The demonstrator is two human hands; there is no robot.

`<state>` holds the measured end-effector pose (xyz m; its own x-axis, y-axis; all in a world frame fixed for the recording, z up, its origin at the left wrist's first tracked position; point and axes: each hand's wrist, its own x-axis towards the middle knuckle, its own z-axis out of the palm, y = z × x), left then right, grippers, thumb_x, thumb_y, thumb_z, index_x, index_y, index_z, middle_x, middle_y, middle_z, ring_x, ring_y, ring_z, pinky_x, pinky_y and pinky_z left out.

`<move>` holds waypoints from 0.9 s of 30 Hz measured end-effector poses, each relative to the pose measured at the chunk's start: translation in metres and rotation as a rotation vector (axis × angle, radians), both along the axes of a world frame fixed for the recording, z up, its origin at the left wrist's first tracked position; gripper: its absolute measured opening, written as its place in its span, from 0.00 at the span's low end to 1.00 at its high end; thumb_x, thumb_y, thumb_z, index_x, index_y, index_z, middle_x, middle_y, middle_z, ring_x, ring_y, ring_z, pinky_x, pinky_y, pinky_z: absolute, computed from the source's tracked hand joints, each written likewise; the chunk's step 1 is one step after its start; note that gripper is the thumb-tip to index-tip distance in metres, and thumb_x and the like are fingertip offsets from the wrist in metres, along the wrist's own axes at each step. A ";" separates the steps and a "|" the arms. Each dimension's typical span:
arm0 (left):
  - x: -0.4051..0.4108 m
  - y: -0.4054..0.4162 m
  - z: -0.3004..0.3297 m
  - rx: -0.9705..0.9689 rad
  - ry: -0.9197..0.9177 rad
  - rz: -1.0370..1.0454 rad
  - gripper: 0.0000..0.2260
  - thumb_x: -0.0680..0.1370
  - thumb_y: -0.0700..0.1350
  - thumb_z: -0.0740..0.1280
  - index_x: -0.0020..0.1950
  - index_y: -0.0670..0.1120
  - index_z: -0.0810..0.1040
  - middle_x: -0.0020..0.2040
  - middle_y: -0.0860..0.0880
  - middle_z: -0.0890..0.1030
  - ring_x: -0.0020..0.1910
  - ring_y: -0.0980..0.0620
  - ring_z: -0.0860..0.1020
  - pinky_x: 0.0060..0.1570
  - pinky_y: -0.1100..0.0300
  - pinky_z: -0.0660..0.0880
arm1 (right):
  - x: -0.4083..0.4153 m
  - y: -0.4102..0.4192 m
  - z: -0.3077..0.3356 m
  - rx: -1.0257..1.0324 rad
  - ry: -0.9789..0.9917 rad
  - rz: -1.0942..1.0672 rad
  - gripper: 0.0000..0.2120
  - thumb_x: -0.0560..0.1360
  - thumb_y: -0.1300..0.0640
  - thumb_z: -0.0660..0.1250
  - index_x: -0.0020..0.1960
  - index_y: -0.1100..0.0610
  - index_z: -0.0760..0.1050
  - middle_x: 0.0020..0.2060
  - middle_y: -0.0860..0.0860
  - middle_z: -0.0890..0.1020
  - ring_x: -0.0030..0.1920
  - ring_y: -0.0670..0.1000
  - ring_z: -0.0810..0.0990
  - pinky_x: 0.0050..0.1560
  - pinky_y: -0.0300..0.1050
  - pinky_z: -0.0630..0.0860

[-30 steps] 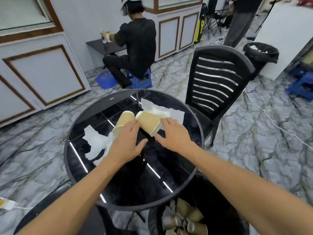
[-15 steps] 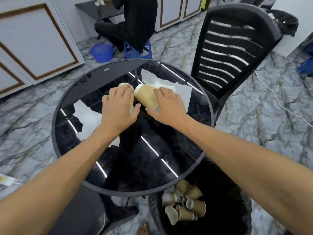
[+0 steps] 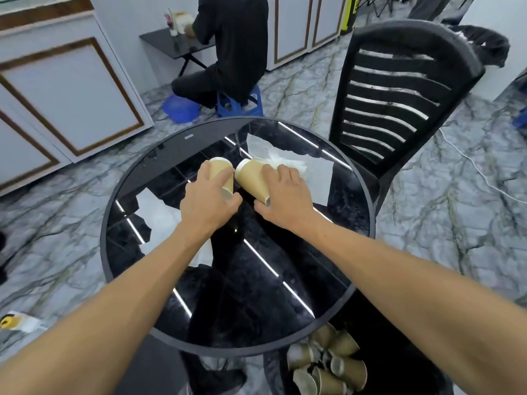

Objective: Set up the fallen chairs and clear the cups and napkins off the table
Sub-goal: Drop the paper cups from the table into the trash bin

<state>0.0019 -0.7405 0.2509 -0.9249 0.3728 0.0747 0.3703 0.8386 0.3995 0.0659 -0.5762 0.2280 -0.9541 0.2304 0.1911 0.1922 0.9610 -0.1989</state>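
Cups on round table (image 3: 285, 332), left hand (image 3: 209, 201) gripping one (image 3: 221, 173), right hand (image 3: 285, 195) curled over other (image 3: 252, 181)

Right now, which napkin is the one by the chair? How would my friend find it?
Find the round black table, then its far edge beside the upright black chair. The chair-side napkin lies there, past the right hand and its paper cup. The other napkin lies opposite, under the left arm.
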 end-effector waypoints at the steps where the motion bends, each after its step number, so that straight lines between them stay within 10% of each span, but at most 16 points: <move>1: 0.001 -0.001 0.000 0.001 0.002 0.000 0.20 0.71 0.56 0.67 0.63 0.63 0.71 0.75 0.51 0.62 0.56 0.35 0.75 0.43 0.49 0.71 | 0.001 -0.002 0.002 -0.012 0.009 -0.007 0.33 0.68 0.43 0.67 0.68 0.58 0.67 0.51 0.59 0.75 0.52 0.61 0.72 0.48 0.53 0.73; 27: 0.233 0.103 0.034 -0.026 -0.070 -0.338 0.22 0.75 0.56 0.66 0.68 0.63 0.68 0.77 0.53 0.59 0.58 0.39 0.73 0.47 0.47 0.76 | 0.295 0.105 0.031 -0.072 -0.125 -0.255 0.32 0.69 0.39 0.63 0.65 0.57 0.68 0.56 0.57 0.76 0.55 0.59 0.72 0.53 0.52 0.74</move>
